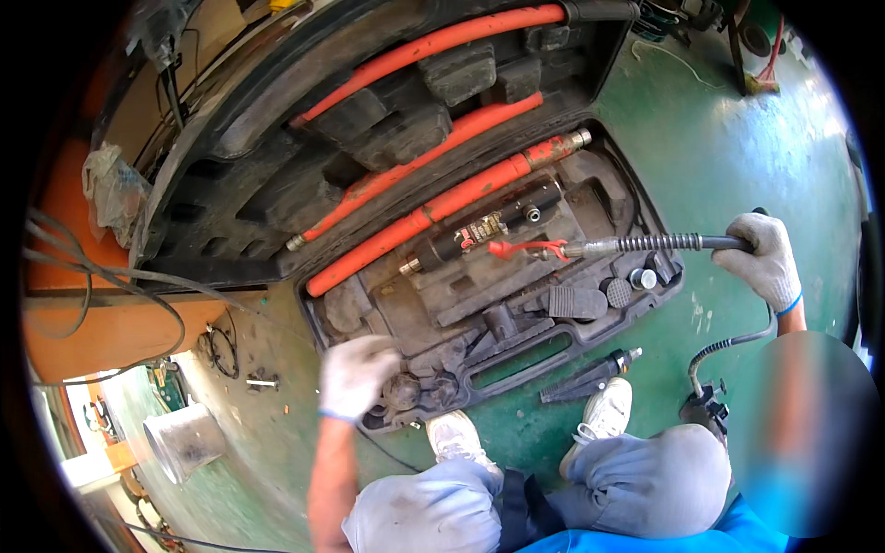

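Note:
My right hand point(763, 253), in a pale work glove, is closed around a black hydraulic hose point(659, 243) with a spring guard. The hose's metal end reaches left over an open black tool case point(376, 313), with a red dust cap point(501, 250) dangling from it. Beneath the cap lies a black hydraulic cylinder point(475, 232). My left hand point(358, 378), also gloved, is over the case's near left corner, beside round black fittings point(403, 391). Motion blurs its fingers, so its grip is unclear.
Red extension tubes point(461, 195) lie in the case and its raised lid point(221, 198). A black wedge-shaped tool point(590, 376) lies on the green floor near my shoes. The hose's other end meets a black pump part point(705, 410). A bucket point(184, 441) lies left, below grey cables point(88, 267).

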`<control>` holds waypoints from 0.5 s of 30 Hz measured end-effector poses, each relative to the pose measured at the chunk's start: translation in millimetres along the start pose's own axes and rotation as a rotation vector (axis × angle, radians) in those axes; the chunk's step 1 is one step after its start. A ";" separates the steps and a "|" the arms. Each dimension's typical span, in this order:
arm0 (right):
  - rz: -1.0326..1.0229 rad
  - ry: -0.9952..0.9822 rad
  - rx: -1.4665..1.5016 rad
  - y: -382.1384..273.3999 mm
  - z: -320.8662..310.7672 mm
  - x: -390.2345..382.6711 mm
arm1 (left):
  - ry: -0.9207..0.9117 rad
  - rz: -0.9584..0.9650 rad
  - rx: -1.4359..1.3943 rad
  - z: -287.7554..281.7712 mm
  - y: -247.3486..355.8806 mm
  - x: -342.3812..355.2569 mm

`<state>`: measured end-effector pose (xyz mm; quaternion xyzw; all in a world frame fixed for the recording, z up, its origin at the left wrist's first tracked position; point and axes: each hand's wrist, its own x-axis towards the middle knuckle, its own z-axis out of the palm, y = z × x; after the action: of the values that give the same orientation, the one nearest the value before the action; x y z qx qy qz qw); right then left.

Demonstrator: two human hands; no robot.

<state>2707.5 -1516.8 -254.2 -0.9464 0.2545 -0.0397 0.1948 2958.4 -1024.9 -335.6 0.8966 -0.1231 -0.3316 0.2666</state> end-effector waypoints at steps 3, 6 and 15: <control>0.012 -0.038 0.005 31.7 -8.9 -9.8 | 0.150 -0.112 0.059 -75.5 -22.9 -33.2; 0.046 -0.103 0.039 46.2 -11.0 -14.6 | 0.175 -0.271 0.230 -129.0 -129.6 -60.9; 0.240 -0.184 -0.001 106.4 -52.2 -59.7 | -0.079 -0.399 1.029 -102.2 -181.6 -31.8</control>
<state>2597.0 -1589.8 -246.1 -0.9089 0.3469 0.0711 0.2202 3010.0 -821.5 -355.2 0.9040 -0.1070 -0.3062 -0.2786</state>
